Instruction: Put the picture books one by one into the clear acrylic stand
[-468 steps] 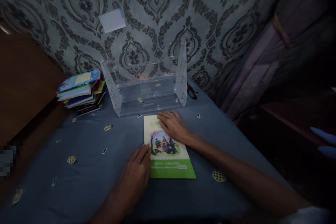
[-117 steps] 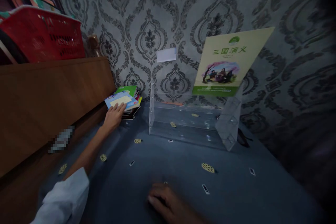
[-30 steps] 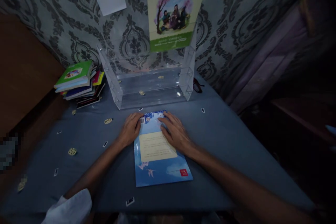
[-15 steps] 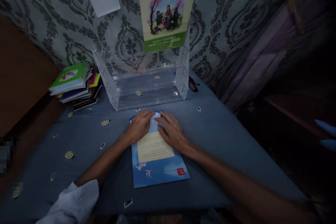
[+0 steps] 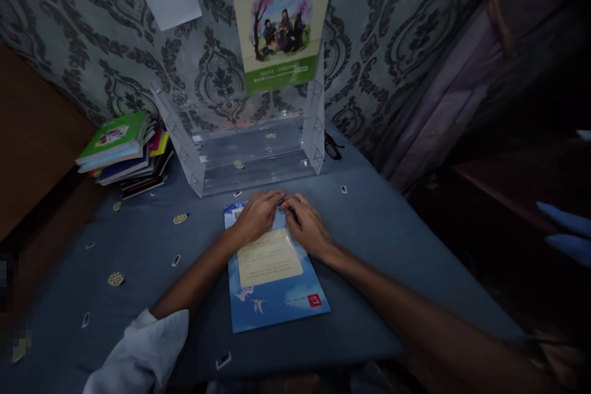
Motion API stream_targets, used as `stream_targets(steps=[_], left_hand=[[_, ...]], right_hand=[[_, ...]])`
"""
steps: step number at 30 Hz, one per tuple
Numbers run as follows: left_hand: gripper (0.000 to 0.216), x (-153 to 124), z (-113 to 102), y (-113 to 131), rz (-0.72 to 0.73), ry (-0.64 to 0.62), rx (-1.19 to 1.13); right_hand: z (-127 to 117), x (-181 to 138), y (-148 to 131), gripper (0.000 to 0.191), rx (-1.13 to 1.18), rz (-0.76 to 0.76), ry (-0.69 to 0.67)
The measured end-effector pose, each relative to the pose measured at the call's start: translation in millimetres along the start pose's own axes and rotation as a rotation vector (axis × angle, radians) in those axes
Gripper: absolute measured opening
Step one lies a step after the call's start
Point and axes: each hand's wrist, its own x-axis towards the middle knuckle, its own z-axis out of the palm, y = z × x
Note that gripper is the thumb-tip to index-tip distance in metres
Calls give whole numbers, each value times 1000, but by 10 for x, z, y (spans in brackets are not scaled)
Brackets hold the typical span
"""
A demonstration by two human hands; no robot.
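Observation:
A blue book (image 5: pixel 258 308) with a cream text panel lies flat on the cloth-covered table. My left hand (image 5: pixel 258 215) rests over its upper part, fingers stretched toward the upper right corner and its thumb hidden. At that same corner, my right hand (image 5: pixel 308 226) has its fingers curled, thumb close to the forefinger, closed around the book's edge as far as I can see. The fingertips of both hands nearly meet there, covering the corner.
Behind the book stands a clear acrylic rack (image 5: pixel 258 178), with a green-and-cream poster (image 5: pixel 284 31) above it. A pile of books (image 5: pixel 122 151) is at the left, dark-framed glasses (image 5: pixel 332 148) at the right. The table edge (image 5: pixel 443 240) slopes along the right side.
My left hand has slid right toward the book's upper right corner. My right hand's fingers, spread on the cover before, are now curled there. The view has shifted slightly.

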Motion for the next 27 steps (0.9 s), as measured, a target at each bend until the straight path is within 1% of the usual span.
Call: stream_targets(steps=[5, 12, 20, 27], left_hand=[[40, -10, 24, -37, 18, 9, -6], [40, -8, 22, -23, 27, 8, 14], [44, -38, 49, -56, 39, 8, 32], [48, -40, 75, -83, 16, 0, 25]], right_hand=[[8, 15, 25, 22, 27, -13, 21], [1, -11, 8, 31, 28, -24, 23], [2, -55, 8, 43, -34, -26, -2], [33, -86, -47, 46, -119, -53, -14]])
